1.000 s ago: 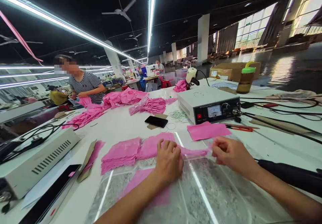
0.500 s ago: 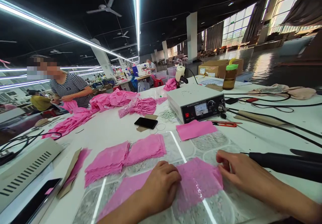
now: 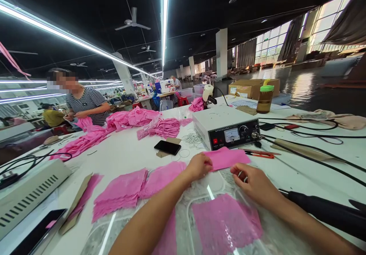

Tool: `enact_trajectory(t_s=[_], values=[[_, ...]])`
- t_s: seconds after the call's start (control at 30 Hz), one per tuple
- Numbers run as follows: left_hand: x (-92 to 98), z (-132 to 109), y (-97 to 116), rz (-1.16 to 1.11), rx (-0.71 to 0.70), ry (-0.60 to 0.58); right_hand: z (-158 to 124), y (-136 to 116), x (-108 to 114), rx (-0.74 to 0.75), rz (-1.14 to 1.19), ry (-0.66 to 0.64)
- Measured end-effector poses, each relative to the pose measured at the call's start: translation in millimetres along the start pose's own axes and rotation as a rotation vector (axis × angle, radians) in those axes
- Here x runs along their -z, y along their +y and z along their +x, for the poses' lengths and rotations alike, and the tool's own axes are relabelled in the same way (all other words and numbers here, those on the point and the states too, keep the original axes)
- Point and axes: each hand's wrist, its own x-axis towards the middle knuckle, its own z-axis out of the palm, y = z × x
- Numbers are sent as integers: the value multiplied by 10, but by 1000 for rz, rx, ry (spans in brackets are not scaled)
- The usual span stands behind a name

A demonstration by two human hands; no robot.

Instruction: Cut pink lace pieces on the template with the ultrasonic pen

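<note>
My left hand (image 3: 201, 166) reaches to the left end of a flat pink fabric piece (image 3: 230, 158) by the control box, its fingers curled in a pinch at the fabric's edge. Just below the fabric's right part is my right hand (image 3: 253, 179), fingers bent, a gap between thumb and forefinger, nothing seen in it. Nearer me, a pink fabric square (image 3: 224, 222) lies under clear, shiny plastic marked with rounded outlines. My left forearm partly covers another pink piece (image 3: 168, 236). Two stacks of pink squares (image 3: 120, 190) (image 3: 164, 175) lie to the left.
A control box (image 3: 225, 127) with a dial stands behind my hands, orange-handled snips (image 3: 261, 154) beside it. A black handheld tool (image 3: 323, 209) lies at right with cables. A phone (image 3: 167, 147), a bottle (image 3: 265, 99) and a pink fabric heap (image 3: 134, 118) are farther off. A co-worker (image 3: 85, 102) stands at left.
My left hand has moved from the pink pieces under the plastic up and away from me to the fabric by the control box. My right hand has shifted left, towards that fabric.
</note>
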Motion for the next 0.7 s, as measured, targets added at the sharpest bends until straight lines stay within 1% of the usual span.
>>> enact_trajectory(t_s=[0.17,0.37,0.53,0.7], values=[[-27,63,-101,-64,-1,-42,42,4,48,-3,2,-9],[14,125,-152,-146,8,-81,117,-63,66,13,-49,-16],[80,141,-176,-186,13,-79,195,-64,-22,8,-148,4],[120,151,-198,-204,6,-34,255,-49,-138,4,-282,35]])
